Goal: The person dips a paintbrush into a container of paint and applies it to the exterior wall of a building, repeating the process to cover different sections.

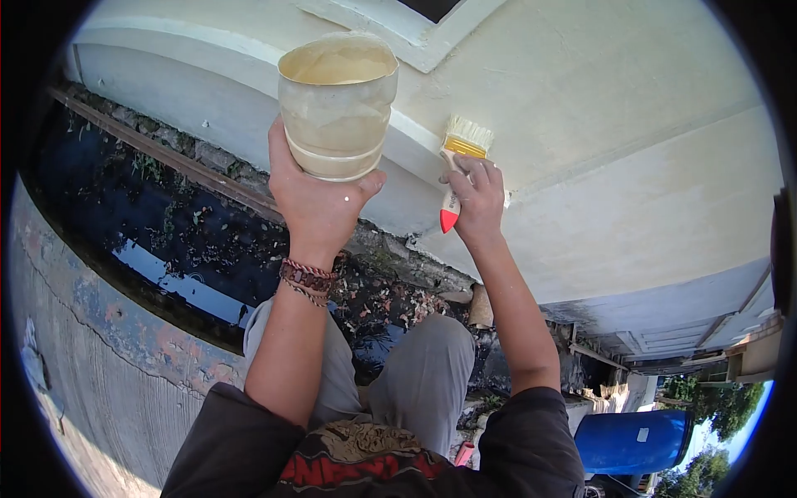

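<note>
My left hand (320,195) is wrapped around the lower part of a cut plastic container (336,116), translucent and smeared with cream paint, its open mouth tipped toward me. In my right hand (480,195) is a flat paintbrush (451,187) with a pale handle, a red tip and a gold ferrule. Its paint-coated bristles point up and lie against the cream-coloured wall (564,108). Fingers of the right hand close around the handle just below the ferrule. White specks of paint dot the left hand.
A water-filled ditch (191,224) with leaves and debris runs below the wall. On the left, a worn concrete edge (124,324) borders it. At lower right lies a blue drum (631,440). A white frame (427,46) sits at the wall's top.
</note>
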`<state>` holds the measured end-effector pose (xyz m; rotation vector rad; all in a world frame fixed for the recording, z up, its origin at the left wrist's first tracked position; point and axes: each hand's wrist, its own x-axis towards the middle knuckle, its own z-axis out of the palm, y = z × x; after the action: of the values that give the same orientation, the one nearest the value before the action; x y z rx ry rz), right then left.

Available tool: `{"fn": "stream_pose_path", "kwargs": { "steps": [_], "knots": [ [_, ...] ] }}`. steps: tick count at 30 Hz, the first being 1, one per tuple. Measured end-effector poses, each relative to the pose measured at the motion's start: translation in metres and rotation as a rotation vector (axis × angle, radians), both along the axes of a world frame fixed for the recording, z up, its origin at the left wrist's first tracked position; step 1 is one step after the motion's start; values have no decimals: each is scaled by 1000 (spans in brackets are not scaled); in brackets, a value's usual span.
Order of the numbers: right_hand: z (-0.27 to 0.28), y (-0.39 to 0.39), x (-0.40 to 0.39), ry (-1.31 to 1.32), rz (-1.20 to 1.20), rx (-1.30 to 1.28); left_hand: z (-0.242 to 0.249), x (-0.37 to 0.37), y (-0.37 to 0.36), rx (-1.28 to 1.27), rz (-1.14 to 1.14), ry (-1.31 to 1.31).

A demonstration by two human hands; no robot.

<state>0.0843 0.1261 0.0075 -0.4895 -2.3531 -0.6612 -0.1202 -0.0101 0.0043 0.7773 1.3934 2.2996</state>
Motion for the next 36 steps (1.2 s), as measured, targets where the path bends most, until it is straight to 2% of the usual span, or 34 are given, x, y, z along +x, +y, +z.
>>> {"fn": "stream_pose_path", "kwargs": {
  "steps": [2,5,7,8,9,10,11,12,13,14,16,18,19,25,26,28,31,34,36],
  "knots": [
    [-9,-14,-2,98,39,-373,-1,-2,-2,5,31,29],
    [11,-22,5,140,39,-316,-1,-5,-7,2,23,12],
    [21,-33,8,340,102,-397,2,-6,-7,3,45,-16],
    [20,-36,10,439,114,-458,1,-7,-5,22,41,-23],
    [19,-50,13,595,58,-689,3,-7,-5,26,30,-57],
    [11,-62,19,715,-46,-851,3,-7,-5,29,30,-58],
    [1,-75,22,888,-111,-1133,0,-7,-5,22,31,-58],
    [-19,-80,27,999,-45,-1195,0,-6,-5,13,20,-89],
    [-42,-85,34,1040,-79,-1269,-1,-5,-5,27,12,-93],
    [-59,-97,34,1201,14,-1467,2,-4,-7,58,22,-72],
    [-102,-115,41,1459,-2,-1723,7,0,-10,21,-17,-46],
    [-134,-117,53,1593,-250,-1921,12,0,-12,41,-19,-21],
    [-148,-106,64,1629,-227,-2019,13,2,-15,27,-36,-17],
    [-127,-93,105,1838,-57,-1987,11,19,-13,33,-76,98],
    [-116,-97,108,1824,-21,-1994,11,23,-11,40,-97,93],
    [-98,-110,114,1849,171,-2192,7,28,-7,35,-83,146],
    [-103,-108,124,1774,272,-2177,6,42,-1,14,-148,120],
    [-85,-118,126,1874,301,-2078,-2,54,8,-5,-156,152],
    [-93,-111,133,1918,284,-2084,-8,62,14,0,-175,156]
  ]
}}
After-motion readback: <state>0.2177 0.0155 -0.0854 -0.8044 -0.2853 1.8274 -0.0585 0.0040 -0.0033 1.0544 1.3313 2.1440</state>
